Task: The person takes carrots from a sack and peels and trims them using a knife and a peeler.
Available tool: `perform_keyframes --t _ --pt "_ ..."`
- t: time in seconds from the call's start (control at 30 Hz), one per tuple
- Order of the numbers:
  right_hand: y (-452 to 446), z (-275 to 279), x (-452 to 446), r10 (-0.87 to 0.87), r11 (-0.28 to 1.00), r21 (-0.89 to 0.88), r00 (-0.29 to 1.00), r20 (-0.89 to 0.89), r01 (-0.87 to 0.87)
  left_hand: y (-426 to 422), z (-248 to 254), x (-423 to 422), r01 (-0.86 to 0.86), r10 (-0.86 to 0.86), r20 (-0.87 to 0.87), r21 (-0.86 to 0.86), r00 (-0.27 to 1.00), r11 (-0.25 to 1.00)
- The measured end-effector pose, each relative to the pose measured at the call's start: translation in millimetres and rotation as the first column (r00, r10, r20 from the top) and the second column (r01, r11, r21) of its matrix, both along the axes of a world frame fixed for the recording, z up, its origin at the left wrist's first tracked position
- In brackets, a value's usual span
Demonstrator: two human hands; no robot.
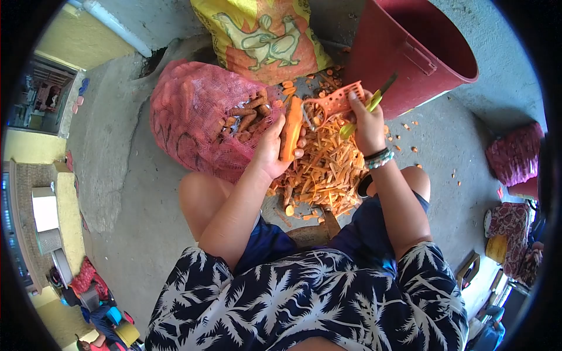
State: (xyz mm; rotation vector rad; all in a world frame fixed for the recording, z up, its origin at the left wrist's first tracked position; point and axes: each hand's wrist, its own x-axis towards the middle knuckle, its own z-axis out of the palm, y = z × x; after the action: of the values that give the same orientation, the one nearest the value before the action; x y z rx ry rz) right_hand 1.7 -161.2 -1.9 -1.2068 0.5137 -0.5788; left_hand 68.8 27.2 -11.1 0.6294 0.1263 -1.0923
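Note:
My left hand [270, 147] is wrapped around a thick carrot [292, 124], held upright; its facing side is bright orange and looks peeled. In my right hand [369, 126] is an orange peeler [338, 102] with a holed handle, its head pointing toward the carrot but apart from it. The same hand also grips a knife [376, 100] with a yellow-green handle and a dark blade pointing up. Below both hands lies a heap of carrot peelings [328, 167]. Beside my left hand, a red mesh sack [181, 120] shows unpeeled carrots [250, 120] through its opening.
A tall red bin [386, 61] stands at the back right, next to a yellow sack [263, 35] printed with chickens. Carrot bits lie scattered on the concrete floor [445, 140]. Another mesh sack [515, 153] leans at the far right. A person [99, 339] is at the lower left edge.

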Motion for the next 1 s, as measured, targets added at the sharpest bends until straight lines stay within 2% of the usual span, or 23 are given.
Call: perform_keyframes --t 0.07,0.13,0.17,0.2,0.23,0.27,0.3,0.37,0.43,0.47,0.5,0.57,0.63,0.67,0.7,0.77,0.8,0.83,0.9,0.93,0.97,1.0 --pt "5.6 -1.2 -3.4 0.022 0.997 -0.076 0.999 -0.034 -0.024 0.8 -3.3 0.2 0.0 -0.001 0.013 0.041 1.0 0.999" --pt "7.9 1.6 -5.6 0.018 0.994 -0.106 0.999 -0.042 -0.022 0.1 -5.4 0.4 0.024 -0.045 0.11 0.19 0.993 0.982" --pt "10.3 4.6 -7.0 0.072 0.98 -0.185 0.996 -0.042 -0.079 -1.0 -6.5 -1.2 0.026 -0.047 0.111 0.186 0.993 0.982" --pt "11.6 7.8 -7.6 0.127 0.956 -0.262 0.991 -0.048 -0.135 -1.6 -7.2 -4.2 0.033 -0.1 0.21 0.301 0.973 0.953" --pt "6.7 6.1 -5.6 0.126 0.955 -0.263 0.991 -0.047 -0.134 -1.8 -8.7 -5.6 0.027 -0.164 0.299 0.414 0.94 0.91" --pt "-3.4 1.0 -1.3 -0.001 0.945 -0.326 1.0 -0.031 -0.009 0.0 -13.0 -4.9 0.062 -0.225 0.366 0.406 0.903 0.912" --pt "-16.0 -5.5 2.7 -0.127 0.916 -0.385 0.992 -0.009 0.114 2.6 -10.2 -5.0 0.064 -0.227 0.363 0.408 0.904 0.911" --pt "-64.8 -20.1 10.7 -0.441 0.761 -0.535 0.898 -0.012 0.367 6.2 -1.3 -5.1 0.188 -0.324 0.346 0.372 0.881 0.909" --pt "-75.6 -9.3 9.1 -0.403 0.875 -0.277 0.914 0.041 0.398 7.2 2.4 -5.4 0.21 -0.323 0.336 0.333 0.885 0.919" --pt "-73.3 -8.4 5.5 -0.362 0.904 -0.263 0.93 -0.055 0.337 6.6 4.7 -6.9 0.152 -0.249 0.296 0.315 0.922 0.937" --pt "-57.8 -6.2 5.3 -0.312 0.9 -0.313 0.95 0.017 0.302 5.7 6.3 -7.3 0.089 -0.169 0.253 0.299 0.953 0.95" --pt "-25.2 -0.3 0.2 -0.132 0.966 -0.225 0.991 -0.005 0.128 3.4 -2.1 -1.5 0.088 -0.151 0.203 0.289 0.967 0.953" --pt "-1.0 -4.8 0.1 -0.005 0.971 -0.238 1.0 -0.019 0.001 1.1 -13.0 2.2 0.113 -0.172 0.215 0.265 0.961 0.958" --pt "7.8 -3.5 0.9 0.009 0.948 -0.319 1.0 -0.007 -0.011 -0.1 -14.1 -0.4 0.095 -0.18 0.268 0.301 0.947 0.949" --pt "2.6 -6.7 2.4 0.006 0.948 -0.318 1.0 -0.009 -0.008 -0.9 -12.7 -0.8 0.099 -0.184 0.265 0.301 0.947 0.948" --pt "-18.5 -15.9 12.0 -0.141 0.899 -0.428 0.986 -0.084 0.092 -1.5 -10.6 -1.2 0.106 -0.261 0.33 0.421 0.907 0.901" --pt "-26.6 -11.0 15.2 -0.323 0.778 -0.561 0.946 0.028 0.283 -0.5 -7.1 -2.2 0.106 -0.261 0.329 0.422 0.907 0.9" --pt "-45.5 -16.0 19.7 -0.386 0.756 -0.555 0.921 0.049 0.346 0.6 -2.3 -2.9 0.098 -0.263 0.325 0.445 0.909 0.89" --pt "-59.6 -22.5 19.9 -0.352 0.883 -0.291 0.93 0.106 0.367 2.0 0.6 -1.9 0.089 -0.264 0.324 0.468 0.908 0.879" --pt "-49.2 -9.6 14.1 -0.311 0.91 -0.301 0.95 -0.039 0.286 1.7 -1.2 -2.6 0.065 -0.228 0.301 0.469 0.926 0.881" --pt "-34.1 -2.7 9.7 -0.211 0.928 -0.324 0.976 -0.054 0.183 0.6 -3.7 -3.5 0.04 -0.19 0.276 0.468 0.942 0.883" --pt "-16.5 -1.5 6.2 -0.126 0.955 -0.277 0.99 -0.064 0.104 -0.6 -7.2 -3.4 0.041 -0.188 0.274 0.466 0.943 0.884"
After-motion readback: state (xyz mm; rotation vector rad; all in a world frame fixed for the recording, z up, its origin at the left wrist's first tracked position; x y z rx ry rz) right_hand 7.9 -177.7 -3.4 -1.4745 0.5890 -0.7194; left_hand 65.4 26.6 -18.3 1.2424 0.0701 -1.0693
